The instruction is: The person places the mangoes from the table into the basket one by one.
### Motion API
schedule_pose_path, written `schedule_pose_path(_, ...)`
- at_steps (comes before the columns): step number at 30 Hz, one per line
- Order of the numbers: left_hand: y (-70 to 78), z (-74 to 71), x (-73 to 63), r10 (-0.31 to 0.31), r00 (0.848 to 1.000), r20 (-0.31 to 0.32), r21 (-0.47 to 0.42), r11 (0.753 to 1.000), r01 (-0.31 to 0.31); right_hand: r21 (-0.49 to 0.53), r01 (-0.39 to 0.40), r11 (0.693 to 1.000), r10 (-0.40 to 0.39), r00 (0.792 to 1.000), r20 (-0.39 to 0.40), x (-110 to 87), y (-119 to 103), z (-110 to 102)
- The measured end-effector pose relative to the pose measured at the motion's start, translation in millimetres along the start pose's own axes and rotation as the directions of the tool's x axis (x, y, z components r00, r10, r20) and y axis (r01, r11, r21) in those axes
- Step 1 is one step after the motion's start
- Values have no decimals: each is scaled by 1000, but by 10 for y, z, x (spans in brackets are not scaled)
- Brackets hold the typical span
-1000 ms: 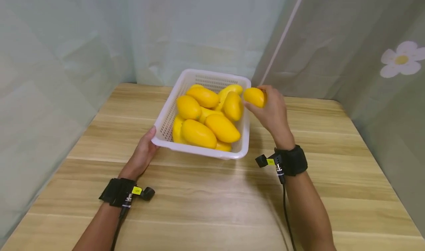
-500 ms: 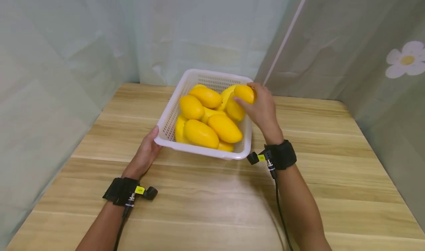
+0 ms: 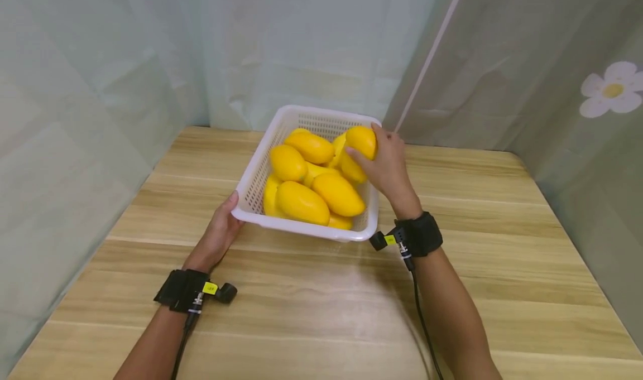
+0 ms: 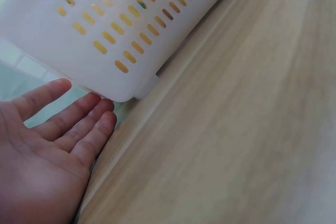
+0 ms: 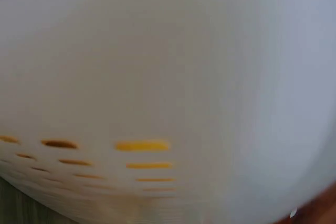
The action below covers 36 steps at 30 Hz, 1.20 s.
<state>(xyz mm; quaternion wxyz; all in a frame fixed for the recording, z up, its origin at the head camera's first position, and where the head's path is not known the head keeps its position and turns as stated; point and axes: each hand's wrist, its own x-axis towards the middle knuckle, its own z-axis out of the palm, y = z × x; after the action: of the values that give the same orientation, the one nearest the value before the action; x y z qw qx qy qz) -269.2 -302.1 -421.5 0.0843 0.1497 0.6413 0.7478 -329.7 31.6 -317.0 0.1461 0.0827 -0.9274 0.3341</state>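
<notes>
A white plastic basket (image 3: 306, 232) on the wooden table holds a heap of yellow mangoes (image 3: 303, 201). At its far right, my right hand (image 3: 387, 165) grips one mango (image 3: 360, 140) between thumb and fingers, low over the mango (image 3: 350, 168) beneath. My left hand (image 3: 219, 232) is at the near left corner, thumb against the rim. In the left wrist view, that hand's nearly straight fingers (image 4: 86, 127) reach to the lower corner of the slotted basket wall (image 4: 105, 24). The basket's side (image 5: 184, 77) fills the right wrist view and hides the right hand.
The wooden table (image 3: 301, 307) extends on all sides of the basket. Pale curtains (image 3: 321, 45) stand close behind and on both sides. A black cable (image 3: 424, 318) trails from the right wrist strap, another (image 3: 181, 335) from the left.
My right hand has carried its mango leftward, from beyond the basket's right rim to over the mangoes inside. My left hand stays at the corner.
</notes>
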Motion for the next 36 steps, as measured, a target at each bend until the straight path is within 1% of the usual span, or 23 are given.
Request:
schedule_pose_path(3,2,-4,-2,0,1000,-5,9,1000,0,-18,15,1000,-14,999,39,-9,-31,2)
schedule_pose_path(6,2,-12,-11,3,1000,-6,15,1000,-3,-22,47,999,-45,995,85,-16,-60,-7)
schedule_pose_path(8,1,-23,-14,7,1000,-3,23,1000,-7,0,68,998,-68,991,119,-17,-80,-15)
schedule_pose_path(12,9,-44,-16,7,1000,-5,21,1000,-6,80,109,991,-122,977,176,-17,-124,-12)
schedule_pose_path(15,14,-50,-17,8,1000,-2,18,1000,-8,156,148,977,-179,961,209,-25,-141,26)
schedule_pose_path(19,-5,-50,-25,17,1000,11,20,1000,-17,190,214,958,-256,937,237,-34,-126,143)
schedule_pose_path(22,-21,-39,-23,21,1000,16,20,1000,-21,154,286,946,-314,926,211,-29,-98,234)
schedule_pose_path(24,-23,-30,-19,24,1000,14,20,1000,-24,139,339,930,-361,915,183,-22,-73,275)
schedule_pose_path(26,-23,-24,-15,28,1000,15,18,999,-28,114,391,913,-406,898,169,-19,-56,295)
schedule_pose_path(29,-32,-31,-10,42,999,16,29,999,-43,100,452,886,-463,863,203,-12,-43,304)
schedule_pose_path(31,-47,-44,-5,53,998,19,38,998,-54,90,481,872,-487,841,234,-11,-50,308)
schedule_pose_path(33,-72,-65,2,66,998,23,44,997,-67,93,495,864,-502,827,254,-13,-66,316)
schedule_pose_path(34,-82,-75,7,71,997,25,49,996,-72,90,501,861,-506,824,256,-15,-74,322)
schedule_pose_path(36,-100,-88,15,76,997,28,54,996,-78,88,500,862,-505,828,243,-23,-89,335)
